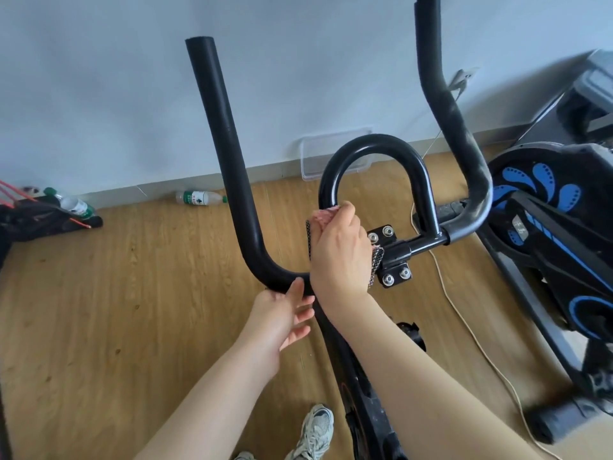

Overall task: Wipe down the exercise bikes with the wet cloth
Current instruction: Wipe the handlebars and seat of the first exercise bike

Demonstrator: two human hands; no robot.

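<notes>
head view: the right hand (338, 250) grips the cloth (326, 214) round the foot of the handlebar loop (374, 142). the left hand (282, 313), fingers loose, touches the bend of the left bar (229, 144). best to wrap the cloth snug and slide it along the whole curve, with the left hand steadying. count: two bikes, the near bike (398, 250) and the far bike (544, 227); one cloth; two bottles, one (199, 197) by the wall, one (71, 204) far left.

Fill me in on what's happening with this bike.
A person stands over an exercise bike and is wiping its handlebars. The right hand grips a pink cloth against the lower left side of the centre loop bar. The left hand rests with straight fingers on the bend of the left handlebar, apparently steadying it. A second bike with blue markings stands to the right.
</notes>
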